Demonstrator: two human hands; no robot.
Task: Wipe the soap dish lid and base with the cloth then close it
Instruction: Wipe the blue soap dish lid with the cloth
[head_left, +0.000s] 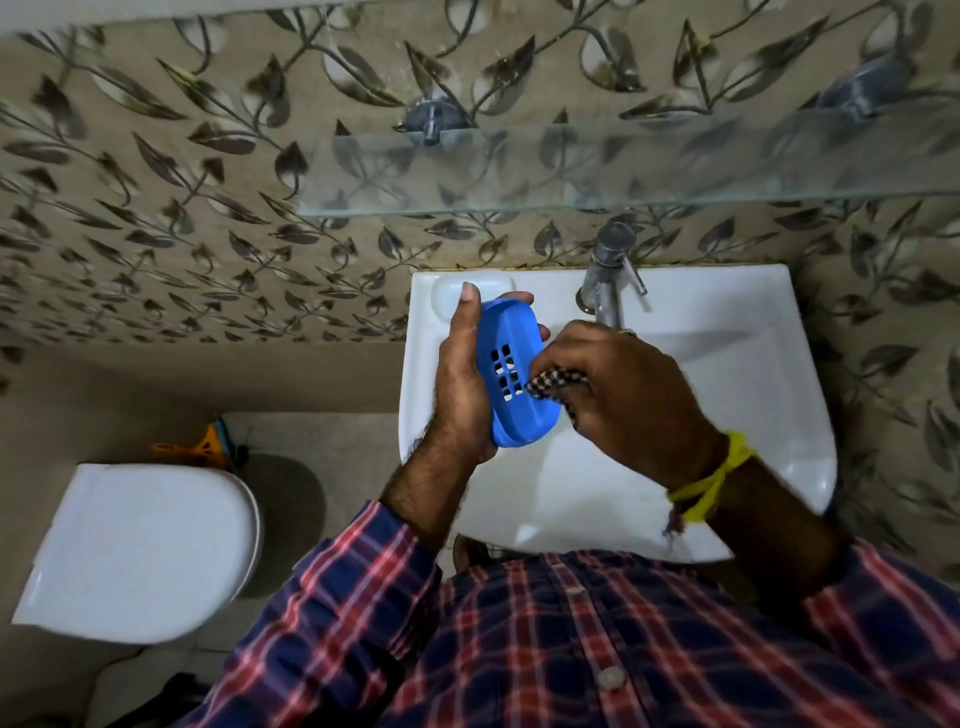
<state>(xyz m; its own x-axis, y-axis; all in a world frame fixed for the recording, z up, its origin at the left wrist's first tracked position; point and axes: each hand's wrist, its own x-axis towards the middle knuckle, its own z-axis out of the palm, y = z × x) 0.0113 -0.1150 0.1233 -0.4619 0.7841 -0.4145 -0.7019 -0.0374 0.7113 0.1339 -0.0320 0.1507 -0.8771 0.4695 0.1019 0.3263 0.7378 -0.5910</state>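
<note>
Over the white sink (727, 332), the left hand (462, 384) grips the blue soap dish (519, 374) by its long edges, while the right hand (618, 395) pinches the soft cloth (556, 382) against it; the dish looks light, stiff and maybe slippery.

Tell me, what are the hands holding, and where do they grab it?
The left hand grips the blue soap dish piece by its long edges, slotted face showing. The right hand pinches the checked cloth bunched against it.
</note>
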